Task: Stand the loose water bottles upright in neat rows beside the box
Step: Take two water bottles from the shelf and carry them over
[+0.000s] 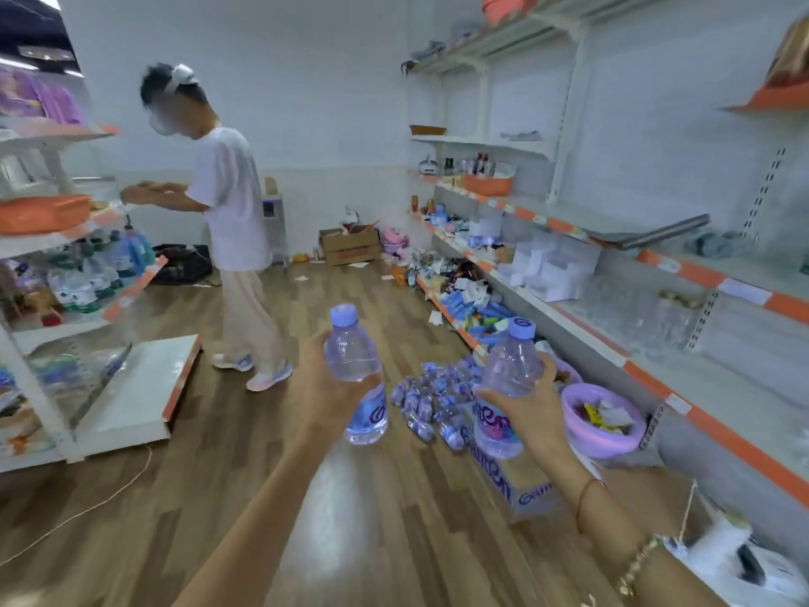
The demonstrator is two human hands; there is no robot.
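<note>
Two clear plastic water bottles held up, one per hand, both roughly upright, well apart. Left hand (326,387) wraps its fingers round the middle of the left bottle (357,378); smooth rounded shoulder, ribbed blue cap, blue printed label below the grip. Right hand (525,409) curls round the waist of the right bottle (508,387); same shape, cap tilted slightly toward the left hand, label partly covered by the fingers.

Beyond and between the hands: a cluster of loose bottles (433,400) on the wood-grain floor (262,431), mostly lying down as far as can be told; blurred, count unclear. Below the right hand, a cardboard box (516,484) with blue lettering, its top hidden by the right bottle and wrist, its near end cut off by the forearm.

Just right of the right hand: a lilac plastic bowl (604,431) of small mixed items, contents hard to make out. Further right, white metal shelves (656,370) with orange edge strips run into the distance, lower tiers cluttered with packets.

Well left of the left hand: a second shelf unit (87,387), smeared by motion. Ahead of that hand, a person in a white T-shirt (232,203) stands facing the left shelves. Far beyond, an open brown carton (350,247) sits against the wall.
</note>
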